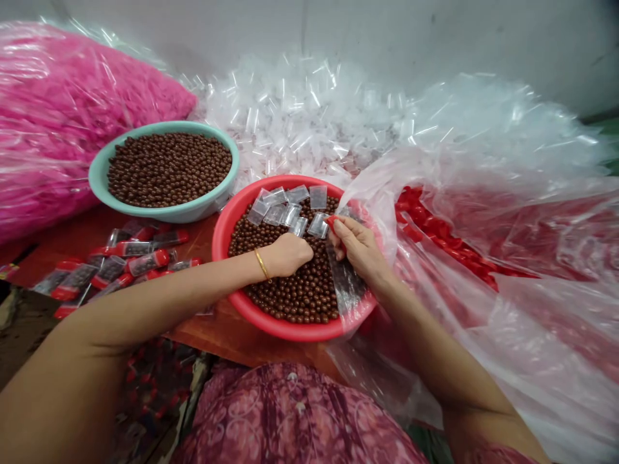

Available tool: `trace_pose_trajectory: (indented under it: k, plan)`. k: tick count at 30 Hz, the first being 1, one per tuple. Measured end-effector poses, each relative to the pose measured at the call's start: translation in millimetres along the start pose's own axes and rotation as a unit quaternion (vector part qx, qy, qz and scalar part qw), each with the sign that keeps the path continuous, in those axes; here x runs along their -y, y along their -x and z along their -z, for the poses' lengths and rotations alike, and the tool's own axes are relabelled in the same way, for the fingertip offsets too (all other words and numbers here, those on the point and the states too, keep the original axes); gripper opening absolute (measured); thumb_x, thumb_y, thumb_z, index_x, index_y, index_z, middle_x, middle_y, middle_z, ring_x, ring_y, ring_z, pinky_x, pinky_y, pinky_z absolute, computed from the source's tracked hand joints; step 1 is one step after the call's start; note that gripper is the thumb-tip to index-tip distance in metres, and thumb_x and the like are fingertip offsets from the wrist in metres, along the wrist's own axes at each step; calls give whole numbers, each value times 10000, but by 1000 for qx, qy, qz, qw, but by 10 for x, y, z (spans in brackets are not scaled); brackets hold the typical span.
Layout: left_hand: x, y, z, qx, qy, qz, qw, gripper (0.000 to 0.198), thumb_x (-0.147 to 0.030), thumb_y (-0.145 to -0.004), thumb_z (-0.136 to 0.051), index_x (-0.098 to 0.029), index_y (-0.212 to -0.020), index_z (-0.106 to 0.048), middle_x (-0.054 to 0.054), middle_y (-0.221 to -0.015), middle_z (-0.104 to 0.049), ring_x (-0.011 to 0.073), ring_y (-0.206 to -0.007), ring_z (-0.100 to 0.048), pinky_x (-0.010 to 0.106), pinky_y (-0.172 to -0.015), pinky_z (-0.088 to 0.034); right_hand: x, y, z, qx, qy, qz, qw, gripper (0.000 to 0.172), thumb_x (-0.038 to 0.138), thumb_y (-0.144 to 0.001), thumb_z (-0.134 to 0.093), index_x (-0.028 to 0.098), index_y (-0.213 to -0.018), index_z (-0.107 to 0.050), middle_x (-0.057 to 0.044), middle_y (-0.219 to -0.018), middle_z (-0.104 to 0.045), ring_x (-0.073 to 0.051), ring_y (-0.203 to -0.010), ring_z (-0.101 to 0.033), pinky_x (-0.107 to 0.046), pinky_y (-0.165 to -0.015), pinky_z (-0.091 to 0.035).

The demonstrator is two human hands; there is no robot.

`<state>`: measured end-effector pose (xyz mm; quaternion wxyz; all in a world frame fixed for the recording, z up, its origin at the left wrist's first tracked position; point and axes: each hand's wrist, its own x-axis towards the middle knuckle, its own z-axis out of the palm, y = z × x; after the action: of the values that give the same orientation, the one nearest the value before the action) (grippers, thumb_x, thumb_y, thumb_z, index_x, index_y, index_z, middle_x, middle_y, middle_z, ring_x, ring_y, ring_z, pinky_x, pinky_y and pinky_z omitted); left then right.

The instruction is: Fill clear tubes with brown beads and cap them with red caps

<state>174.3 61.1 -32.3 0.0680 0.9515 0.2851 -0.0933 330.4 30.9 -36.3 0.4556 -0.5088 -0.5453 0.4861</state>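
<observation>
A red basin (224, 241) holds many small brown balls (302, 296), with several clear plastic containers (258, 209) lying on top. My left hand (289, 254), below a gold bracelet, is closed over the balls near the middle of the basin; what it holds, if anything, is hidden. My right hand (358, 248) is pinched around a small red cap (331, 222) at the basin's right side, beside a clear container (318, 225). Clear plastic film (349, 290) drapes over the basin's right edge under my right hand.
A light blue basin (99, 177) of brown balls stands at the back left, by a large bag of pink pieces (72, 103). Filled red-capped tubes (147, 261) lie at left. Clear containers (300, 109) are heaped behind. An open bag of red caps (435, 238) is at right.
</observation>
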Motion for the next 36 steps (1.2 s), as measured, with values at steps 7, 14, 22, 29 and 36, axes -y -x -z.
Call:
trace_pose_trajectory:
  k: [7, 14, 22, 29, 36]
  plan:
    - [185, 278, 25, -136, 343, 52, 928, 290, -212, -811, -555, -128, -1089, -562, 78, -1058, -680, 186, -944, -629, 312, -849, -478, -47, -6, 9, -23, -14, 39, 999, 415, 578, -777, -568, 222, -989, -536, 75, -613, -461, -59, -418, -371, -234, -417, -259]
    - [117, 455, -1, -163, 478, 20, 863, 239, -263, -850, -492, -127, -1041, -538, 72, -1019, -657, 174, -930, -608, 344, -873, -479, 83, 123, -85, 46, 31, 54, 997, 417, 564, -808, -546, 226, -1053, -566, 55, -612, -488, -73, -446, -375, -233, -429, -300]
    - [113, 491, -15, -178, 556, -3, 812, 231, -220, -816, -517, -123, -1027, -516, 57, -972, -625, 146, -863, -594, 309, -814, -496, 187, 110, -165, 99, -33, -39, 994, 422, 507, -770, -582, 200, -1056, -628, 63, -562, -410, -68, -428, -333, -214, -387, -283]
    - [116, 549, 26, -135, 574, 10, 807, 182, -269, -867, -452, -146, -1000, -470, -37, -717, -519, 91, -596, -542, 223, -585, -466, 116, 137, -152, 90, 66, 28, 993, 462, 499, -849, -508, 201, -1188, -606, 45, -572, -485, -101, -470, -439, -239, -450, -409]
    - [91, 530, -6, -211, 473, 31, 855, 194, -296, -844, -485, -140, -952, -528, 36, -854, -626, 175, -824, -588, 316, -774, -488, 74, 193, -173, 36, 259, 184, 947, 423, 372, -910, -435, 211, -1270, -587, -67, -1104, -696, -216, -998, -652, -367, -883, -516]
